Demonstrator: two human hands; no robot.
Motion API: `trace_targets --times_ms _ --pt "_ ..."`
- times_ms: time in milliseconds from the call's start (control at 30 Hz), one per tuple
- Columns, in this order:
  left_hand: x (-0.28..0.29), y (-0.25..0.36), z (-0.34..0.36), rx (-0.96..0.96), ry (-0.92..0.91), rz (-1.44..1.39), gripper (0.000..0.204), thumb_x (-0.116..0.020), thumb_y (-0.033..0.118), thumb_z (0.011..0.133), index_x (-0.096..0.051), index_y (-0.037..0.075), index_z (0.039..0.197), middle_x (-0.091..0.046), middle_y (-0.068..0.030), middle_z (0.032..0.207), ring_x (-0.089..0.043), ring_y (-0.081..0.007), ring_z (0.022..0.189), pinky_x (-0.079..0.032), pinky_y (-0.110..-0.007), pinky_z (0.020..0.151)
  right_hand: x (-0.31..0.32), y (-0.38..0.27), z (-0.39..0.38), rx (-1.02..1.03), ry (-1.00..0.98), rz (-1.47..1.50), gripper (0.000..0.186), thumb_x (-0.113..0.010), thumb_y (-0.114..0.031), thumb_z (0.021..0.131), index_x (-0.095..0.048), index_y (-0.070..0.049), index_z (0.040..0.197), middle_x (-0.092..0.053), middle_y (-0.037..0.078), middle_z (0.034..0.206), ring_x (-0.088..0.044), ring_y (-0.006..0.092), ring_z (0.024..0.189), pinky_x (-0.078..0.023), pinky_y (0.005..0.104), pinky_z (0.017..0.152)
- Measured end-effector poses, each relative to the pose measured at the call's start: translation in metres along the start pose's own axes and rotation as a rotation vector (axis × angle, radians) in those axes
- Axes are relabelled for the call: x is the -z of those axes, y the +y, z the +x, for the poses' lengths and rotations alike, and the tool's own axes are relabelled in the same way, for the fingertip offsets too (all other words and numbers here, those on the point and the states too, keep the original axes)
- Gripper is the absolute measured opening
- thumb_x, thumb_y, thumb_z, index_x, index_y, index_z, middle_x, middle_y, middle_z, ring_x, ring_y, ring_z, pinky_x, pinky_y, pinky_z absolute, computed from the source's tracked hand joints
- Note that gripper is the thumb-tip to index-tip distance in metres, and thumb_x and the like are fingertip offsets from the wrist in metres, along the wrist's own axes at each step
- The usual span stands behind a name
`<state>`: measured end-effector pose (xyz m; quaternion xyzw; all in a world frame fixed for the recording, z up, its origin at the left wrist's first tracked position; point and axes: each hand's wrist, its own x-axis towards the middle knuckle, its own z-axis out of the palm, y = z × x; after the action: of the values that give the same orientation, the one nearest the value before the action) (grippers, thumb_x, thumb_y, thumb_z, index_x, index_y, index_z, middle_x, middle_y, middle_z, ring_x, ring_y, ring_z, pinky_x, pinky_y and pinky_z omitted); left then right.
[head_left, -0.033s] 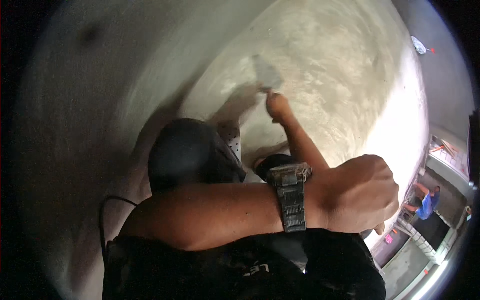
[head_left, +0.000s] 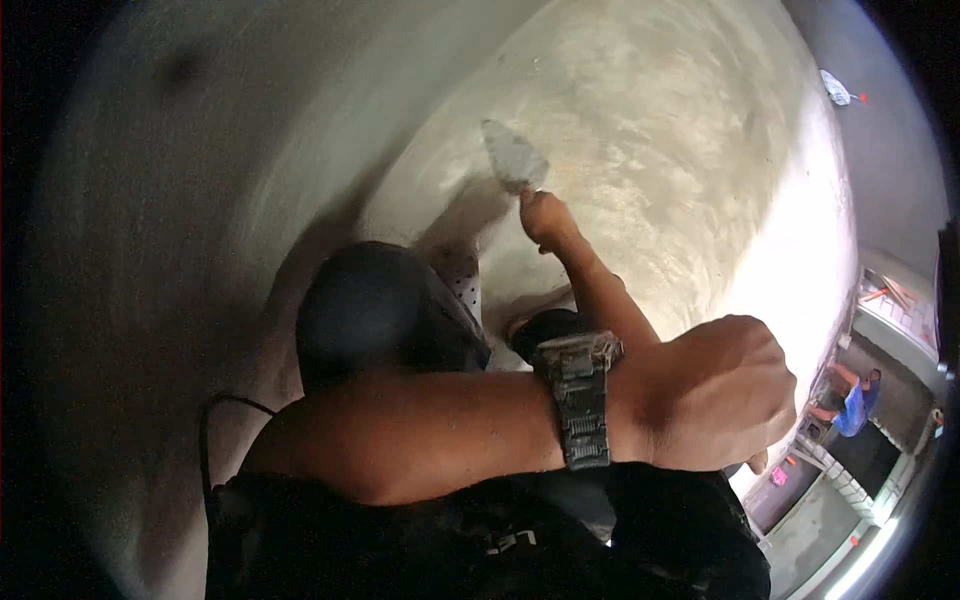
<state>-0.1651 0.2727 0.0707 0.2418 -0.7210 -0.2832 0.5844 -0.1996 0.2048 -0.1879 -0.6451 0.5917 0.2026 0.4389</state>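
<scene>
My right hand [head_left: 546, 221] is closed round the handle of a pointed trowel [head_left: 516, 157]. Its grey blade lies against or just over the smeared pale cement surface [head_left: 650, 140]; I cannot tell whether it touches. My left forearm crosses in front of my body, with a dark chunky watch [head_left: 580, 400] on the wrist. Beyond the watch, my left hand [head_left: 715, 395] is curled into a fist, back of the hand up. Its fingers are bent under and hidden, so anything inside them does not show.
My dark-clothed knee [head_left: 365, 310] is bent beside the cement, and a black cable [head_left: 205, 430] loops at lower left. At far right, a person in blue [head_left: 853, 408] is near low block walls [head_left: 835, 475]. A small pale bag [head_left: 834, 88] lies at upper right.
My right hand and the trowel have shifted slightly left and toward me. The blade looks sharper now. My left arm has barely moved.
</scene>
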Motion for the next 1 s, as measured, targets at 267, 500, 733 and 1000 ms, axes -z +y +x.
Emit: trace_targets --times_ms 267,500,733,1000 --pt "-0.011 0.001 0.018 0.038 -0.149 -0.282 0.015 -0.061 0.02 0.079 -0.055 0.006 0.079 -0.055 -0.0076 0.072 -0.058 -0.0237 0.073 -0.046 -0.035 0.069 0.121 0.222 0.089 -0.107 0.251 -0.496 0.041 -0.069 -0.028 0.082 -0.061 0.006 0.105 -0.066 0.023 0.096 -0.068 0.0331 0.088 -0.056 0.0405 0.073" --pt "-0.012 -0.022 0.011 0.09 -0.178 -0.177 0.02 -0.063 0.024 0.079 -0.057 0.005 0.078 -0.059 -0.0093 0.071 -0.061 -0.0249 0.073 -0.047 -0.038 0.069 0.06 0.037 0.041 -0.149 0.078 0.113 0.053 -0.04 -0.038 0.099 -0.058 0.009 0.115 -0.065 0.025 0.108 -0.068 0.0354 0.089 -0.059 0.0437 0.073" --pt "-0.02 -0.02 0.046 0.026 -0.165 -0.195 0.022 -0.062 0.027 0.085 -0.055 0.006 0.083 -0.056 -0.0053 0.073 -0.058 -0.0209 0.073 -0.045 -0.036 0.066 0.175 0.222 0.116 -0.068 0.312 -0.265 0.041 -0.039 -0.026 0.099 -0.062 0.006 0.093 -0.068 0.019 0.08 -0.068 0.0301 0.064 -0.057 0.041 0.058" --pt "-0.029 -0.029 0.025 0.016 0.114 -0.182 0.026 -0.063 0.029 0.085 -0.054 0.005 0.088 -0.054 -0.0042 0.074 -0.055 -0.0196 0.071 -0.042 -0.034 0.064 0.149 0.087 0.075 -0.092 0.205 -0.195 0.055 -0.032 -0.036 0.102 -0.06 0.011 0.105 -0.067 0.024 0.081 -0.068 0.0329 0.063 -0.059 0.0428 0.056"
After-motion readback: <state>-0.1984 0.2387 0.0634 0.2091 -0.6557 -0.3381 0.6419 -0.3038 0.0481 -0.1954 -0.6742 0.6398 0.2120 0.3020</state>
